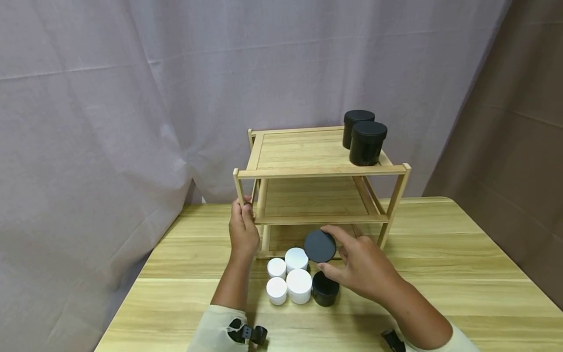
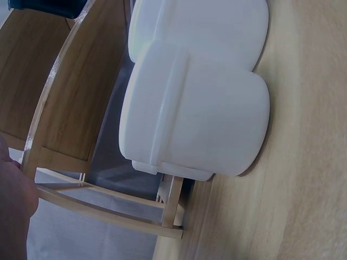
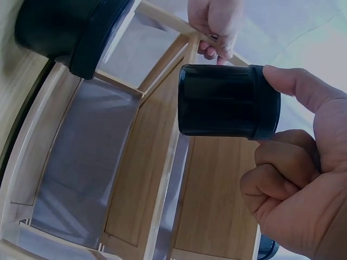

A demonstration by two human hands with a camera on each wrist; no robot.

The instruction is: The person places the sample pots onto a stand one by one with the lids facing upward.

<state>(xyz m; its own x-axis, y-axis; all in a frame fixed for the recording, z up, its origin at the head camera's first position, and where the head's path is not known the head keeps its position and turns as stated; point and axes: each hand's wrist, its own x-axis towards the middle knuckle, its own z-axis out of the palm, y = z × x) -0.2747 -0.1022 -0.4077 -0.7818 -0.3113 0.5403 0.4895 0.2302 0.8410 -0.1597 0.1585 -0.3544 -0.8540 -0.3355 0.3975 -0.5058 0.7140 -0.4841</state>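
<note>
My right hand (image 1: 362,264) pinches a black lidded jar (image 3: 219,101) by its lid, between thumb and index finger. The other fingers are curled in the right wrist view. Held in front of the lower shelf, the jar shows mostly its round lid in the head view. My left hand (image 1: 244,232) grips the front left post of a wooden rack (image 1: 303,151); part of the fingers is hidden behind the post. On the table below stand another black jar (image 1: 325,292), two larger white jars (image 1: 299,288) and two smaller white jars (image 1: 276,292), grouped close together.
Two black lidded jars (image 1: 368,145) stand at the right end of the rack's top shelf. The rack rests on a wood-grain table (image 1: 440,274). Grey curtains (image 1: 132,98) hang behind and at the left, and a brown curtain (image 1: 514,146) hangs at the right.
</note>
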